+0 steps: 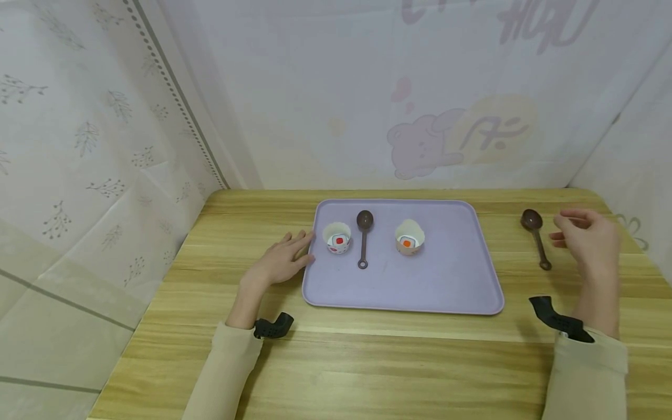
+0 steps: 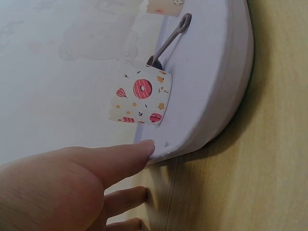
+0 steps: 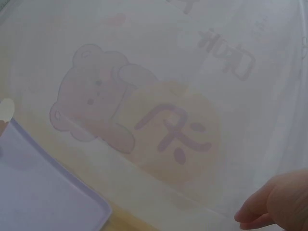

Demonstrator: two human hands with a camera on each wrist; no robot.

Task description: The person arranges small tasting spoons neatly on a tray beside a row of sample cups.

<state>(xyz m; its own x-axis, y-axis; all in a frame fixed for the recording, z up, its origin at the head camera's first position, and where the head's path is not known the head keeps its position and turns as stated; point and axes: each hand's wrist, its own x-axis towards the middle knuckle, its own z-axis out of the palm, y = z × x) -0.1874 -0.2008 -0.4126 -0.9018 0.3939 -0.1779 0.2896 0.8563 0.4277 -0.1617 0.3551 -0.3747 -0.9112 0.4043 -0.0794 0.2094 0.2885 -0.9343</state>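
Observation:
My left hand (image 1: pixel 280 258) rests at the left edge of a lavender tray (image 1: pixel 446 286), fingers extended and thumb tip right at the rim. Just inside that edge stands a paper baking cup (image 2: pixel 142 96) printed with donuts; a red-centred piece shows inside it from above. Beside the cup lies a brown measuring spoon (image 1: pixel 363 239), bowl toward the wall. Farther right is a second paper cup (image 1: pixel 409 248) with an orange-centred piece in it. My right hand (image 1: pixel 593 239), fingers loosely bent and holding nothing, hovers just right of another brown measuring spoon (image 1: pixel 538 239) on the table.
A wooden table (image 1: pixel 367 373) carries the tray and the right spoon. A printed curtain (image 1: pixel 315 105) with a bear hangs behind the table's far edge, and more cloth hangs at both sides. Black camera mounts (image 1: pixel 274 326) sit on both wrists.

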